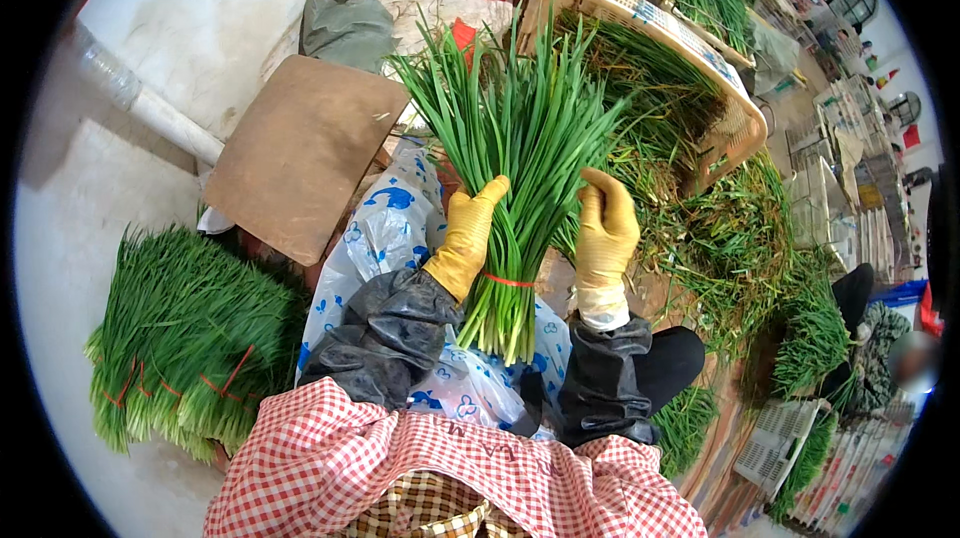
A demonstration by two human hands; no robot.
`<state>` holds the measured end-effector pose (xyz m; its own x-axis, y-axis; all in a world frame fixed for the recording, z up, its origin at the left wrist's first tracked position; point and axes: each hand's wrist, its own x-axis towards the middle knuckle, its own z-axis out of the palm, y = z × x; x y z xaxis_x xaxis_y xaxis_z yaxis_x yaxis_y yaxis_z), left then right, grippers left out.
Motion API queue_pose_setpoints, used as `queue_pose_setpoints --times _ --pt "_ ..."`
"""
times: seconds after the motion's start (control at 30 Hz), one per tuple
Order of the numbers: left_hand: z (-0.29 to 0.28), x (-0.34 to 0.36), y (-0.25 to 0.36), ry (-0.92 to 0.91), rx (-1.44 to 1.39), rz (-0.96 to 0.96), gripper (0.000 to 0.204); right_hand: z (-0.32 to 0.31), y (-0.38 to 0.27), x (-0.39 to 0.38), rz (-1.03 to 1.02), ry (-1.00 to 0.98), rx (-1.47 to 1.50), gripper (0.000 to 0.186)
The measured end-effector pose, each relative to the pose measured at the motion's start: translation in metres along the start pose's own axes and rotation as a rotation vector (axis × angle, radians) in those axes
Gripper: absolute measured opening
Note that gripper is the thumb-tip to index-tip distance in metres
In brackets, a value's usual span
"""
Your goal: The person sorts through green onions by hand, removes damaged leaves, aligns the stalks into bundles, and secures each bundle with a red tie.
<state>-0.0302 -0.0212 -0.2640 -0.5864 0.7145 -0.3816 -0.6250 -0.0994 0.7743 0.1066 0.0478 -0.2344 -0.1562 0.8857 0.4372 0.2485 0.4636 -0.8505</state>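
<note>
A bundle of green garlic chives (520, 158) stands upright over my lap, its pale cut ends toward me and its leaf tips fanned out away from me. Near the cut ends a red band (508, 281) circles it. My left hand (468, 236), in a yellow glove, is wrapped round the bundle's left side, its thumb lying across the leaves. On the other side my right hand (606, 228), gloved the same, is held beside the leaves with its fingers bent and thumb drawn in. Whether its fingertips pinch a leaf is too small to tell.
Banded chive bundles (190, 338) are stacked at the left, below a brown board (305, 153). A tipped cream plastic basket (740, 118) stands at the far right, with loose chives and trimmings (740, 238) around it. A white crate (780, 446) and another person (880, 348) are at the right.
</note>
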Motion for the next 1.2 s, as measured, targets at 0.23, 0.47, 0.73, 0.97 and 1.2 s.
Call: queue_pose_setpoints --times 0.23,0.47,0.73,0.97,1.2 --pt "-0.010 0.006 -0.008 -0.213 0.072 0.051 0.029 0.037 -0.018 0.001 -0.225 -0.285 -0.454 0.024" --pt "-0.013 0.018 -0.015 -0.241 0.097 -0.008 0.022 0.038 -0.018 0.001 -0.326 -0.462 -0.592 0.033" --pt "-0.004 0.008 -0.009 0.009 0.081 0.094 0.024 0.037 -0.016 -0.027 0.113 -0.172 -0.316 0.025" --pt "0.002 0.005 -0.003 0.041 0.117 0.049 0.025 0.038 -0.009 -0.020 0.231 -0.180 -0.251 0.021" --pt "-0.007 0.017 -0.016 0.046 0.082 0.079 0.029 0.045 -0.014 0.000 0.247 -0.035 0.209 0.006"
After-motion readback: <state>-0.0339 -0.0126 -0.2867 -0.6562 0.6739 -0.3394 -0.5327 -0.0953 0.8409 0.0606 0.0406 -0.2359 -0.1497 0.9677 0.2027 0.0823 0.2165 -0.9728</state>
